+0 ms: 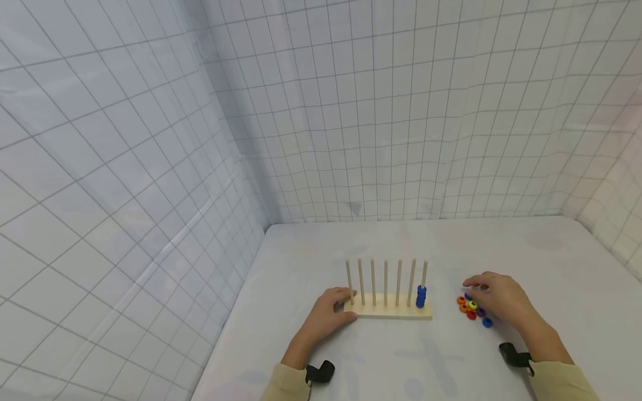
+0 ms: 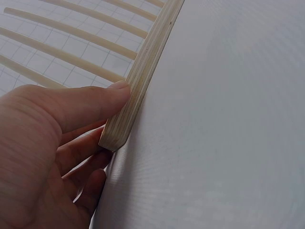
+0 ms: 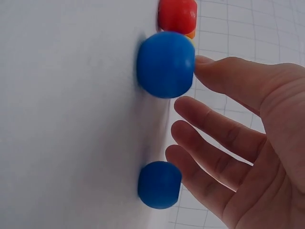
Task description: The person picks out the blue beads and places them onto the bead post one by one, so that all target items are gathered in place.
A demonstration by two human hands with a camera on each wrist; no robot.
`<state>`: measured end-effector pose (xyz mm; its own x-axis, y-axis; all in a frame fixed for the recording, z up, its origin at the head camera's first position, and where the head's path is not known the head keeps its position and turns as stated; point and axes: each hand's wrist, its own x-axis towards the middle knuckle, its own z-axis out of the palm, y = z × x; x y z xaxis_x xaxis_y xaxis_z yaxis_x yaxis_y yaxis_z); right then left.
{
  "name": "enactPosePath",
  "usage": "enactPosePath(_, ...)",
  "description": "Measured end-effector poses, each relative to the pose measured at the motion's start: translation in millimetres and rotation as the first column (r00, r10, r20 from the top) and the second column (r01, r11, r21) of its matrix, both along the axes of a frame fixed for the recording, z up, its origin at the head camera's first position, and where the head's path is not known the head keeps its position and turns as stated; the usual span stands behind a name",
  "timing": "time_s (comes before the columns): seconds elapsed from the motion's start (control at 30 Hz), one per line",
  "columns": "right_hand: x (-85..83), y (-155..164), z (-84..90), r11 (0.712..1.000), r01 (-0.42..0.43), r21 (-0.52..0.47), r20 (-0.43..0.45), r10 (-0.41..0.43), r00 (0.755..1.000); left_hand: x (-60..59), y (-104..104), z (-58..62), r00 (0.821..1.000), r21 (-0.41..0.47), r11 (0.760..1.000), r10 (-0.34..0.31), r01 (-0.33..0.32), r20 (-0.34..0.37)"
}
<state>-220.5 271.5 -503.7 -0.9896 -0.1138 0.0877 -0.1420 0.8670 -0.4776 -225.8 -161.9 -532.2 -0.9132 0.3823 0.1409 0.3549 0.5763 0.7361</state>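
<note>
My left hand (image 1: 326, 312) grips the left end of a wooden peg stand (image 1: 393, 314). In the left wrist view its thumb (image 2: 95, 104) presses the front edge of the base, with the fingers behind. Several upright pegs rise from the base; a stack of blue beads (image 1: 421, 297) sits on the rightmost one. My right hand (image 1: 504, 295) hovers over loose beads right of the stand, fingers slightly bent and apart. Among them are a yellow bead (image 1: 473, 305), a red bead (image 1: 471, 314) and a purple bead (image 1: 481, 312). A blue bead (image 3: 166, 64) lies close by the right thumb, another blue bead (image 3: 159, 185) near the fingertips.
Orange beads (image 1: 461, 300) lie at the left side of the loose group. The white tabletop (image 1: 381, 362) is bounded by grid-patterned white curtains (image 1: 351, 139) at the back and sides. A black wrist camera (image 1: 514, 355) is strapped to each wrist.
</note>
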Motion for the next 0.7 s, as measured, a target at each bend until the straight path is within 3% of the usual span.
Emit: enactPosePath(0.7,0.3,10.7,-1.3,0.999,-0.015,0.050,0.027,0.014,1.000,-0.3,0.0,-0.1,1.000,-0.002,1.000,0.002,-0.002,0.012)
